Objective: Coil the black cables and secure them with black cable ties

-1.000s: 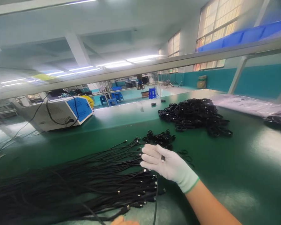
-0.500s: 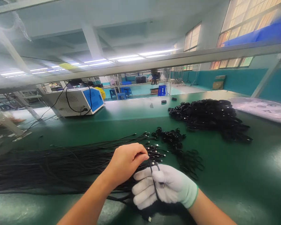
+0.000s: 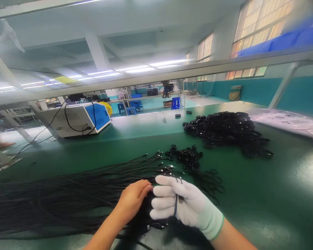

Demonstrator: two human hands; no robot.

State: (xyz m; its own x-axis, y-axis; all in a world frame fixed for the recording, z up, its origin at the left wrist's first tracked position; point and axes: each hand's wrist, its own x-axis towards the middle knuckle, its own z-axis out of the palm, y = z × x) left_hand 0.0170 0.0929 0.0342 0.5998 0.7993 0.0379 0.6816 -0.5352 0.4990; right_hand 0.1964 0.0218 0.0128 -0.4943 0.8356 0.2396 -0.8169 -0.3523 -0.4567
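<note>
My right hand (image 3: 181, 203), in a white glove with a green cuff, has its palm turned up. Its thumb presses a black cable (image 3: 175, 205) that crosses the palm in a loop. Just left of it, my bare left hand (image 3: 135, 196) is closed, its fingertips curled in beside the gloved fingers. The cable runs to it behind the glove, where the pinch is mostly hidden. Under and left of both hands lies a wide bundle of straight black cables (image 3: 75, 194), their pale metal plugs (image 3: 167, 169) gathered at the right end.
Small black cable ties or loops (image 3: 187, 156) lie beyond my hands. Farther right is a large heap of coiled black cables (image 3: 226, 130), near a clear plastic bag (image 3: 284, 119). A white and blue machine (image 3: 78, 118) stands at the back left. A metal rail (image 3: 146, 81) crosses above the green table (image 3: 250, 194).
My left hand has moved down and left, from above the gloved fingers to beside them. The right hand still holds the cable, with its fingers straighter. The view has shifted slightly.
</note>
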